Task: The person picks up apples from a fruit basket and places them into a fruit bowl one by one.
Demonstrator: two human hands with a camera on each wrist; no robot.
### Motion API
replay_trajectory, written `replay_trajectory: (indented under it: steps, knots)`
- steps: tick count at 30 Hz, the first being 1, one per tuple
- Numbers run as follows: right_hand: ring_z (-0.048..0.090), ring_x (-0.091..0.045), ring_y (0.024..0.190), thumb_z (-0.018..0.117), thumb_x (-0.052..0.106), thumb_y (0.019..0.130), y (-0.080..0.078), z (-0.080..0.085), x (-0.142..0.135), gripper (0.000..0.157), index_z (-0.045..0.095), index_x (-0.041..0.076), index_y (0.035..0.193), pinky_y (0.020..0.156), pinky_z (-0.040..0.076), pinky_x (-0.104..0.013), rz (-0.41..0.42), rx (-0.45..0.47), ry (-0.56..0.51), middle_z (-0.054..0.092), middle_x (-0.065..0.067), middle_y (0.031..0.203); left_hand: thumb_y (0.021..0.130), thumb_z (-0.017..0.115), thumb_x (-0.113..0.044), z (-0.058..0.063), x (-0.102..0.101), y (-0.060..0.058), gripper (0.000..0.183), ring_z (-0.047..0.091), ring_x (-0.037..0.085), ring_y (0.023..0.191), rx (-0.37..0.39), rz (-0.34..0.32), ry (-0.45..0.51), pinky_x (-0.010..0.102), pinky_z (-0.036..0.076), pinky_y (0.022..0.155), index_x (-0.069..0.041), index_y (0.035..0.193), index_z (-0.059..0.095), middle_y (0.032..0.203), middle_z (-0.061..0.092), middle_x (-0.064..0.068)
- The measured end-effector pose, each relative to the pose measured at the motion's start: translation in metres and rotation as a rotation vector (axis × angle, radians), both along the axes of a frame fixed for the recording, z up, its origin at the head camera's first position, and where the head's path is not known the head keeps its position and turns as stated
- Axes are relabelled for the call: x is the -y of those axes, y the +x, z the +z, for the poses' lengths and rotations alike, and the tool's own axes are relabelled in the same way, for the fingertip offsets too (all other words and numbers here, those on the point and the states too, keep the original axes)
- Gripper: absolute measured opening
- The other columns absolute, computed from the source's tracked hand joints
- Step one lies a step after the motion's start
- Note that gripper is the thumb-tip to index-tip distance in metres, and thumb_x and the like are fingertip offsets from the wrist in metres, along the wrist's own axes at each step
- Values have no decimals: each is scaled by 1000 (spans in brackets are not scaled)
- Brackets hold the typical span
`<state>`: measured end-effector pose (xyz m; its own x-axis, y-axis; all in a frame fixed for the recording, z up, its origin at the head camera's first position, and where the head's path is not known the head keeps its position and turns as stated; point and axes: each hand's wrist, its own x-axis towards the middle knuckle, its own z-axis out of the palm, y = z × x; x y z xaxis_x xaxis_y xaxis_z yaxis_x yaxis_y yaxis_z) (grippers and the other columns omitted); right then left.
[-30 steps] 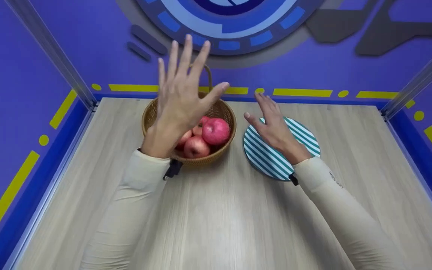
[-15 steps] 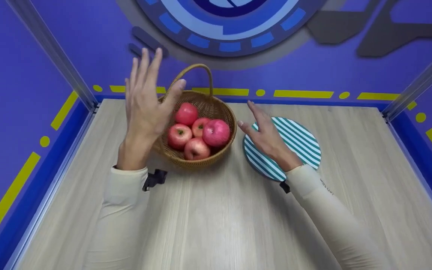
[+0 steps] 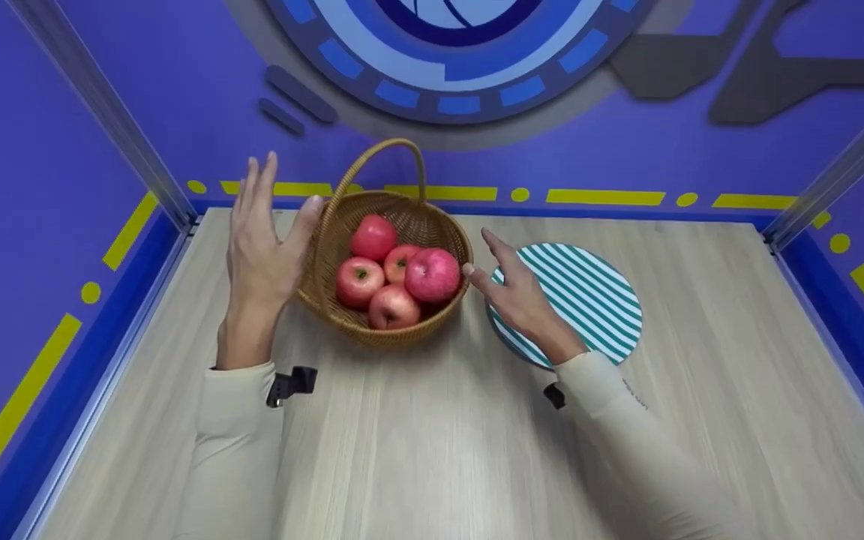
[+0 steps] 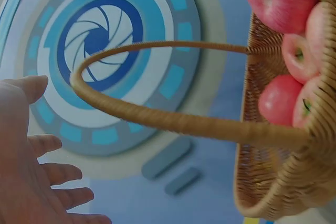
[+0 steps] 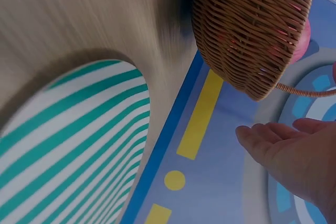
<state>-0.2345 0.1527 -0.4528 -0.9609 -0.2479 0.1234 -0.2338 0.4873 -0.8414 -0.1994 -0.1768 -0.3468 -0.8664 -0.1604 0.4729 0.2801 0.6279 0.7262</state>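
Note:
A brown wicker basket point(image 3: 379, 335) with a tall arched handle stands near the back of the table, with several red apples point(image 3: 432, 274) inside. My left hand point(image 3: 256, 259) is raised at the basket's left side, fingers straight and thumb apart. In the left wrist view that hand point(image 4: 31, 166) is clear of the basket handle point(image 4: 173, 124). My right hand point(image 3: 518, 296) hovers between the basket and a round teal-and-white striped disc point(image 3: 589, 300), thumb and fingers extended. The right wrist view shows it point(image 5: 294, 153) beside the basket wall point(image 5: 247, 30), apart from it, holding nothing.
The pale wood table point(image 3: 417, 450) is bounded by a blue back wall point(image 3: 492, 161) and blue side panels. Metal posts point(image 3: 94, 97) stand at the back corners. The striped disc lies flat right of the basket.
The left hand has moved left and down from over the apples to the basket's left side, uncovering them. The right hand has shifted left and nearer me, toward the basket. The basket stays put.

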Motion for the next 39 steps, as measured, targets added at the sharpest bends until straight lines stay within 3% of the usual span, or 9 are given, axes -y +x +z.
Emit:
replay_trajectory:
  steps: [6, 15, 27, 34, 39]
  knots:
    - [34, -28, 154, 62, 56, 104, 1, -8, 5, 85, 28, 14, 170, 126, 33, -47, -4, 13, -29, 34, -9, 170, 103, 61, -57, -18, 10, -2, 81, 19, 34, 159, 35, 18, 16, 58, 17, 129, -18, 168, 34, 175, 21, 10]
    - [38, -33, 152, 64, 47, 106, 1, -19, 10, 81, 29, 9, 168, 123, 36, -52, 9, 13, -93, 37, -15, 168, 105, 64, -44, -45, 24, -5, 77, 22, 33, 159, 74, 28, 31, 52, 18, 130, -11, 167, 34, 173, 25, 16]
    - [43, -33, 148, 65, 47, 106, 0, -31, 17, 82, 28, 10, 169, 121, 40, -55, 34, 39, -156, 39, -11, 167, 107, 63, -43, -81, 32, -6, 79, 23, 33, 159, 291, 15, 81, 51, 21, 130, -18, 171, 24, 174, 25, 10]
    - [49, -31, 143, 66, 41, 106, -1, -32, 19, 79, 29, 9, 168, 116, 46, -48, 29, 46, -181, 43, -13, 164, 107, 60, -34, -99, 33, -8, 76, 35, 41, 152, 378, -3, 152, 58, 34, 123, -19, 172, 22, 172, 29, 15]
    - [50, -29, 142, 66, 36, 107, -2, -34, 18, 77, 29, 10, 169, 115, 48, -45, 22, 63, -196, 47, -14, 160, 107, 61, -25, -113, 33, -9, 72, 44, 39, 147, 369, -19, 216, 53, 49, 113, -14, 170, 28, 169, 36, 16]
